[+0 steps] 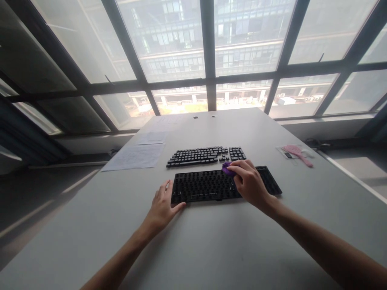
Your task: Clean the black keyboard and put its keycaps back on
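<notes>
A black keyboard base (205, 187), its keycaps off and its switches bare, lies flat on the white table. My left hand (163, 204) grips its near left corner, fingers along the left edge and thumb at the front edge. Over its right part, my right hand (248, 179) pinches a soft purple lump (228, 169) at the base's far edge. Whether that is cloth or putty I cannot tell. Just behind the base, black keycaps (198, 156) are laid out in keyboard order. My right hand and forearm hide part of the base.
Sheets of white paper (134, 156) lie at the left of the white table (193, 241). To the right, a pink handled item (298, 154) rests on a clear bag with small pieces. Large framed windows (242, 40) stand beyond the table's far edge.
</notes>
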Available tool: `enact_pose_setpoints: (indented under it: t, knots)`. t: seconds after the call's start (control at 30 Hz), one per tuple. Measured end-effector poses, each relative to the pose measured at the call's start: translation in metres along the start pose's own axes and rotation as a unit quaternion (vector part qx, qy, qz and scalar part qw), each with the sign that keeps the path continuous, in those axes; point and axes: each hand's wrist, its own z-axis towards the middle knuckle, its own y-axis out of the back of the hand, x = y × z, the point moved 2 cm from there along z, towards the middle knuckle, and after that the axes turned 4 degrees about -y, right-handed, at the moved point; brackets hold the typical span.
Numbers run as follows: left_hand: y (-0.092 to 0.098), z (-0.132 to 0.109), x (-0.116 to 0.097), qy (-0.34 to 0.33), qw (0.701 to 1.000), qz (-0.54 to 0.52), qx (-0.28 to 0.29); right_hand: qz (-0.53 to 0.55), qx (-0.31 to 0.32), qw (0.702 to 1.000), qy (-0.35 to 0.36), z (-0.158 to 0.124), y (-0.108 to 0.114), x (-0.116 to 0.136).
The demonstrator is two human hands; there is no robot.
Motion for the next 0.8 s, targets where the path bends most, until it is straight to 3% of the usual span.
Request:
enact_pose_setpoints:
  t: [0.17,0.33,0.57,0.67,0.73,0.8]
  knots:
    - [-0.009,-0.003,-0.007,-0.042,0.999,-0.028,0.003,0.043,0.073,0.995,0.049,0.007,-0.060,0.041]
    - [-0.020,-0.010,-0.010,-0.056,0.998,-0.040,0.000,-0.012,0.184,0.978,0.101,-0.004,-0.109,0.060]
    - [-0.038,-0.017,-0.007,-0.065,0.996,-0.058,-0.027,0.039,0.171,0.976,0.128,0.007,-0.123,0.086]
    - [-0.041,-0.018,-0.005,-0.059,0.996,-0.057,-0.024,0.021,0.212,0.968,0.135,0.011,-0.133,0.090]
    - [-0.035,-0.017,-0.007,-0.053,0.997,-0.045,-0.025,0.058,0.228,0.967,0.098,0.013,-0.136,0.087]
    - [-0.022,-0.014,-0.013,-0.047,0.997,-0.045,-0.037,0.153,0.205,0.966,0.022,0.016,-0.132,0.079]
